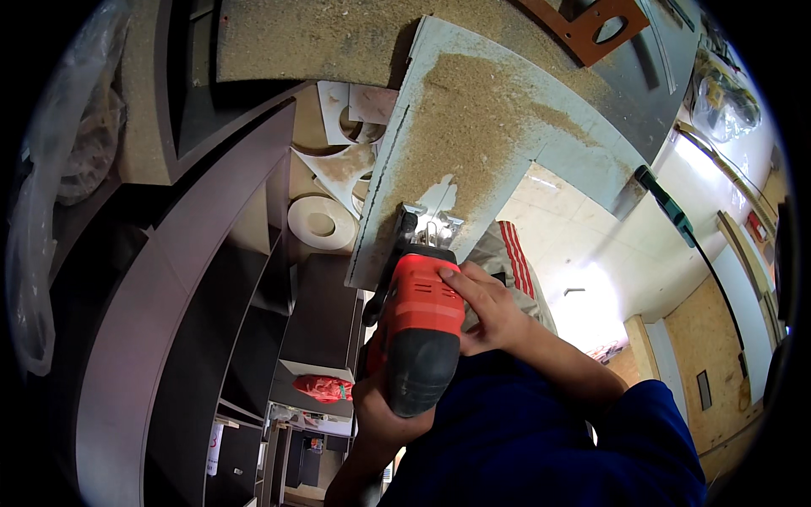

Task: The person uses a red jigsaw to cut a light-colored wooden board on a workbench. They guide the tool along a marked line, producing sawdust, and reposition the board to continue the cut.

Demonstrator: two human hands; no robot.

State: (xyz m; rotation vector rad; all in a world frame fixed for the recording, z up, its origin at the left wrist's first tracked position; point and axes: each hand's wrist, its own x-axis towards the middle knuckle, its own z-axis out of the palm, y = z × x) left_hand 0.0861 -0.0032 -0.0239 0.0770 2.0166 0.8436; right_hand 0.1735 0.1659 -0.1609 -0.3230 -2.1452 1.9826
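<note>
I hold a red and black jigsaw (422, 313) with both hands. My left hand (390, 414) is wrapped round its rear end, fingers partly hidden beneath the body. On its right side rests my right hand (494, 313), thumb and fingers closed on the red housing. The saw's front plate and lit blade area are at the near part of a pale board (557, 173), where the blade itself is hard to make out. Sawdust (473, 110) covers much of that board. A dark, rough line runs along the board's left edge.
A green-handled bar clamp (666, 207) is at the board's right corner. White offcuts and a ring-shaped disc (322, 223) lie to the left. Farther off is a brown panel with holes (587, 32). Dark cabinet carcasses (203, 338) stand at left; a red bag (323, 389) lies near them.
</note>
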